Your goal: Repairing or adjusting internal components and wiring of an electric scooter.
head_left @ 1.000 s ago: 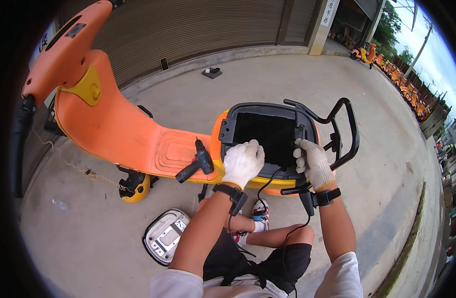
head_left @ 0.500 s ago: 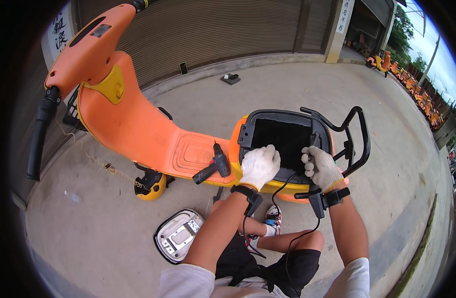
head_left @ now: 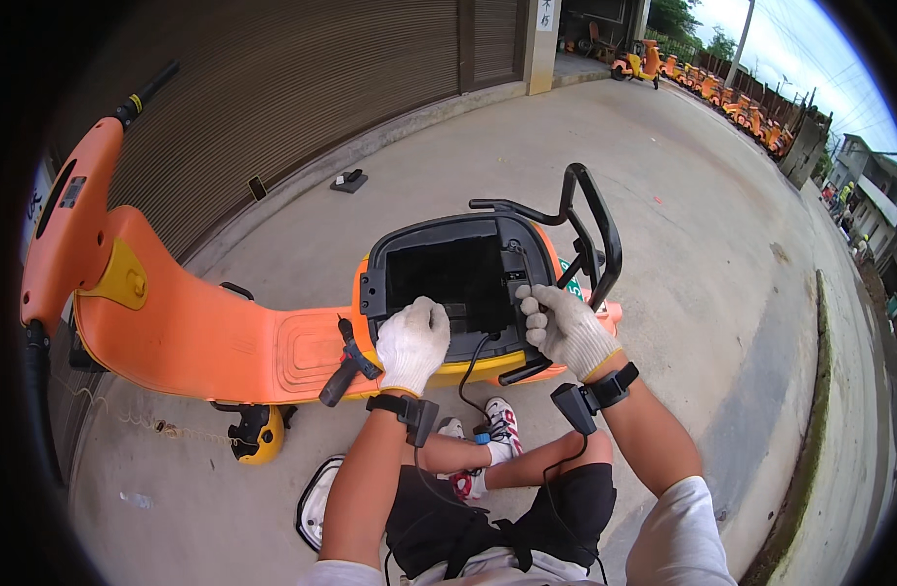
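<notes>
An orange scooter [head_left: 185, 337] stands across in front of me, its seat compartment [head_left: 370, 283] open with a dark inside. My left hand [head_left: 412, 344], in a white knit glove, is curled closed over the compartment's near left edge. My right hand [head_left: 571, 330], gloved too, has its fingers bent together at the right rim, near the latch area. Whatever either hand holds, if anything, is hidden. A black cable [head_left: 465, 376] hangs out over the near edge and ends in a blue connector [head_left: 485, 433]. Beside my left hand, a cordless drill [head_left: 351, 366] rests on the footboard.
A black rear rack [head_left: 595, 220] rises behind the compartment. Below the scooter lie a yellow helmet [head_left: 261, 436] on a coiled cord and the removed seat [head_left: 315, 503], partly behind my left arm. Rolling shutters [head_left: 321, 78] line the far side; more orange scooters [head_left: 727, 96] stand beyond.
The view has turned to the right, so the scooter sits further left. My right hand has shifted from inside the compartment's right side to its rim. My left hand stays at the near left edge.
</notes>
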The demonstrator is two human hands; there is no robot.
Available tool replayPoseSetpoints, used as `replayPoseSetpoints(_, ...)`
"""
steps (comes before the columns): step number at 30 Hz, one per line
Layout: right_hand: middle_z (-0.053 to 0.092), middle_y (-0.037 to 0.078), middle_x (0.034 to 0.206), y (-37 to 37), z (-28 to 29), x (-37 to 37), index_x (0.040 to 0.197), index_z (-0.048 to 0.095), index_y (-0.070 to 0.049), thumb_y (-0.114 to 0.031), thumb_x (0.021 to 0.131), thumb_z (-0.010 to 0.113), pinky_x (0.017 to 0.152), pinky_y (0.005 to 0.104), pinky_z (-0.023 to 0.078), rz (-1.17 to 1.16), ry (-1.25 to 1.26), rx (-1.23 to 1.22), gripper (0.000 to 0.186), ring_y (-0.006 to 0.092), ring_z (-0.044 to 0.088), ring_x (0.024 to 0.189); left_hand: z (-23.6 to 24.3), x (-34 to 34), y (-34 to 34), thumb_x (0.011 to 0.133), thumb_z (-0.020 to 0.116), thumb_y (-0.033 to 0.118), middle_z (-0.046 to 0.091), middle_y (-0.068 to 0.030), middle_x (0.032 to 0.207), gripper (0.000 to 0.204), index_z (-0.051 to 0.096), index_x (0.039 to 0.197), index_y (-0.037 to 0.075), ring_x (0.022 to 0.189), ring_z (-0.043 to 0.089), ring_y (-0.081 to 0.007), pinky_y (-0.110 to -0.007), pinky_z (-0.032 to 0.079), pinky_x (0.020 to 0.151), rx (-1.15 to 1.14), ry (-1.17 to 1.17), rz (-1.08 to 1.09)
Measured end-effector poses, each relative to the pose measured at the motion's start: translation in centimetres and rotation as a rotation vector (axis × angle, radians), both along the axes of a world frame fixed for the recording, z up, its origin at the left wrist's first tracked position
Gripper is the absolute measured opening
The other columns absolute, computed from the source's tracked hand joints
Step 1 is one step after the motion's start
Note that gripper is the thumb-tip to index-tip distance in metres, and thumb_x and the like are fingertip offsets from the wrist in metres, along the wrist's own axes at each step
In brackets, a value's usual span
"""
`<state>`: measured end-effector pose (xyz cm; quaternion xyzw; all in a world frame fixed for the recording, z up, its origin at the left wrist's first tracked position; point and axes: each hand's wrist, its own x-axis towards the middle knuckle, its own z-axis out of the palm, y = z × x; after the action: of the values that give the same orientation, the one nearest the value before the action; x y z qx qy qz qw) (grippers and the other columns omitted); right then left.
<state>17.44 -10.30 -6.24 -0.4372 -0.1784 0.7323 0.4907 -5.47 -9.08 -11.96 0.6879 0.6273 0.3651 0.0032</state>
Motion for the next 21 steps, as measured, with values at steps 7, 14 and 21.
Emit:
replayPoseSetpoints(7, 0.058, -0.005, 0.072, -0.3, -0.3, 0.4, 0.101, 0.062, -0.006, -0.015, 0.106, 0.053, 0.043, 0.0199, 0.036, 0.046, -0.030, 0.007, 0.013, 0.0042, 0.044, 0.051, 0.6, 0.3, -0.4, 0.096, 0.061, 0.024, 0.072, -0.0177, 0.082, 0.020, 0.066, 0.087, 0.006, 0.079, 0.069, -0.0420, -0.053, 0.055, 0.074, -0.025, -0.006, -0.004)
replayPoseSetpoints(14, 0.059, -0.001, 0.071, -0.3, 0.6, -0.4, 0.107, 0.063, -0.009, -0.024, 0.104, 0.057, 0.041, 0.0235, 0.032, 0.080, -0.246, 0.042, 0.017, 0.0058, 0.042, 0.047, 0.7, 0.1, -0.5, 0.095, 0.061, 0.023, 0.072, -0.0180, 0.083, 0.019, 0.068, 0.088, 0.007, 0.079, 0.069, -0.0419, -0.054, 0.055, 0.074, -0.049, -0.008, 0.009)
replayPoseSetpoints(21, 0.064, 0.004, 0.076, 1.0, 1.9, -1.3, 0.105, 0.064, -0.006, -0.022, 0.101, 0.059, 0.041, 0.0246, 0.035, 0.054, -0.402, 0.073, 0.018, 0.0074, 0.047, 0.048, 0.8, 0.4, -0.5, 0.095, 0.060, 0.024, 0.073, -0.0181, 0.086, 0.019, 0.068, 0.090, 0.007, 0.082, 0.069, -0.0427, -0.054, 0.055, 0.076, -0.090, -0.017, 0.003)
